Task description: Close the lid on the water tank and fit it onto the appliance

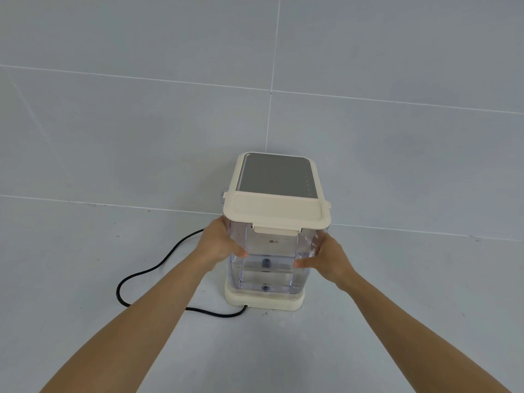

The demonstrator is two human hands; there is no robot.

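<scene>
One tank (266,259), upright, lid (276,212) shut, on one appliance (276,177); left hand (219,245) and right hand (329,258) clamp its sides.

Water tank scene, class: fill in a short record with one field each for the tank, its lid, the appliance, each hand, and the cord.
Water tank: clear plastic, upright, on the appliance's base
Lid: cream, closed on the tank
Appliance: cream body, grey top panel, standing on the tiled floor
Left hand: gripping the tank's left side
Right hand: gripping the tank's right side
Cord: black, curls on the floor from the base, leftwards
</scene>
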